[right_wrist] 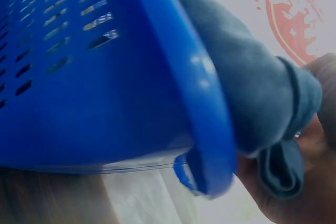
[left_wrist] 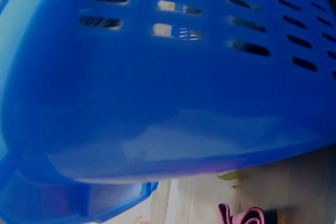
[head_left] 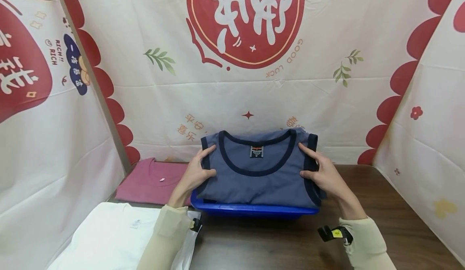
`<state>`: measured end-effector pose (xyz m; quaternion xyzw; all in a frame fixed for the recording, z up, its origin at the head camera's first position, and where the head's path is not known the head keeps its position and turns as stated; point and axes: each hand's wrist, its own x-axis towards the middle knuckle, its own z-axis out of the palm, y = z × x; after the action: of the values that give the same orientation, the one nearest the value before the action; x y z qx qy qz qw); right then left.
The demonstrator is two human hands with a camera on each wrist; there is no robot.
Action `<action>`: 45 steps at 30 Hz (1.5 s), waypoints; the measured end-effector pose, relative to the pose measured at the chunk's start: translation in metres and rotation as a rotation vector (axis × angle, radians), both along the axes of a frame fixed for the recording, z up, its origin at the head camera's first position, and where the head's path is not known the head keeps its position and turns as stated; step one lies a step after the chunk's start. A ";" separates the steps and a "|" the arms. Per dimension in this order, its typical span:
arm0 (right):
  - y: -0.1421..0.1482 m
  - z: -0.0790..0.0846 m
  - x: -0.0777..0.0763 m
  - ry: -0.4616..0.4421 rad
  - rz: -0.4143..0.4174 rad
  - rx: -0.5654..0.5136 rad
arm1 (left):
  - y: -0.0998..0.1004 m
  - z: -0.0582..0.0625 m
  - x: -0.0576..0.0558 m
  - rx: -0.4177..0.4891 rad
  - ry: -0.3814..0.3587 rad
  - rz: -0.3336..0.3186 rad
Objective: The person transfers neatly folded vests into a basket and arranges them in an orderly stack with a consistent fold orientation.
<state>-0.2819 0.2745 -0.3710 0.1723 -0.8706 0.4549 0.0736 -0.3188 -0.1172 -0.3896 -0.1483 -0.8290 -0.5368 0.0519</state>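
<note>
A folded grey-blue shirt (head_left: 254, 185) with dark navy trim and a round neckline stands tilted up at the blue plastic basket (head_left: 254, 210), its lower edge over the front rim. On its left edge my left hand (head_left: 196, 173) grips the fabric, thumb and index finger on the front. The right hand (head_left: 325, 177) holds the opposite edge the same way; its other fingers are mostly hidden behind the cloth. In the right wrist view the rolled side of the shirt (right_wrist: 247, 82) lies against that hand (right_wrist: 315, 177), beside the basket rim. The left wrist view shows mostly slotted basket wall (left_wrist: 157, 103).
A folded pink shirt (head_left: 149, 183) lies on the brown table (head_left: 254, 245) left of the basket. Nearer, a white shirt (head_left: 109, 233) lies at the front left, partly under the left forearm. Printed white cloth (head_left: 218, 96) hangs around the back and sides.
</note>
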 end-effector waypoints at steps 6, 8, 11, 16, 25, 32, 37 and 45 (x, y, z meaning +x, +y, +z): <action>-0.003 -0.010 -0.008 -0.023 0.010 -0.036 | -0.001 -0.004 -0.001 -0.054 0.017 0.012; -0.003 -0.012 -0.009 -0.024 0.004 -0.036 | 0.000 -0.004 -0.001 -0.066 0.026 0.004; -0.002 -0.012 -0.009 -0.024 -0.002 -0.031 | 0.002 -0.005 -0.001 -0.084 0.028 -0.004; -0.003 -0.013 -0.012 -0.035 -0.018 -0.028 | 0.004 -0.007 -0.002 -0.131 0.022 0.016; -0.005 -0.014 -0.013 -0.023 -0.043 -0.008 | 0.006 -0.007 0.000 -0.166 0.060 0.013; -0.008 -0.018 -0.012 0.029 -0.072 0.010 | 0.006 -0.007 0.001 -0.162 0.058 0.007; -0.010 -0.020 -0.012 0.049 -0.110 0.033 | 0.004 -0.008 0.001 -0.175 0.051 0.019; -0.012 -0.021 -0.012 0.083 -0.141 0.088 | 0.005 -0.008 0.000 -0.184 0.062 0.024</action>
<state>-0.2942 0.2626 -0.3922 0.1323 -0.8958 0.4026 0.1336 -0.3185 -0.1125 -0.3979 -0.1591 -0.8745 -0.4529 0.0700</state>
